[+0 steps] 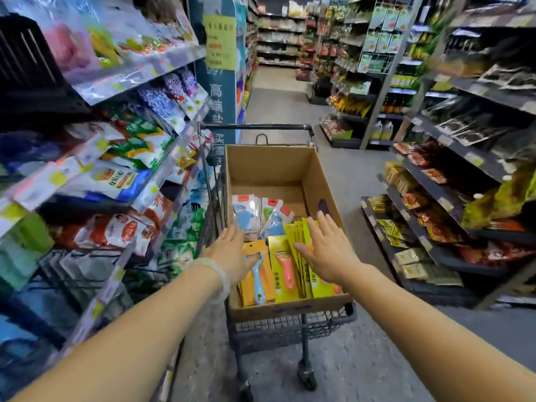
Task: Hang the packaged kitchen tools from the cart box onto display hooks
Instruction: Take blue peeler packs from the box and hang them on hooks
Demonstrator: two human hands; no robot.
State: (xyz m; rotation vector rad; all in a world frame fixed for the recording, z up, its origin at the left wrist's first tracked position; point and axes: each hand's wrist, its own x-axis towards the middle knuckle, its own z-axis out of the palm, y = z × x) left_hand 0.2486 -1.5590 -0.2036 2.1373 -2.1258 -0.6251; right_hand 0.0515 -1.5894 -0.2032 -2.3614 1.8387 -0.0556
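Observation:
An open cardboard box (319, 181) sits on a small shopping cart (290, 329) in a store aisle. Inside lie packaged peelers on yellow and orange cards: a blue peeler (258, 282), a pink peeler (285, 272), and a stack of yellow packs (301, 236). Behind them are white packs with blue tools (246, 216). My left hand (229, 250) hovers with fingers spread over the box's left side, above the blue peeler pack. My right hand (324, 248) is spread flat over the yellow stack. Neither hand holds anything.
Shelves of bagged goods (116, 175) line the left, close to the cart. More shelves (435, 216) stand on the right across the grey floor. A blue end panel (220, 91) stands ahead on the left. The aisle runs on beyond the cart handle (255, 126).

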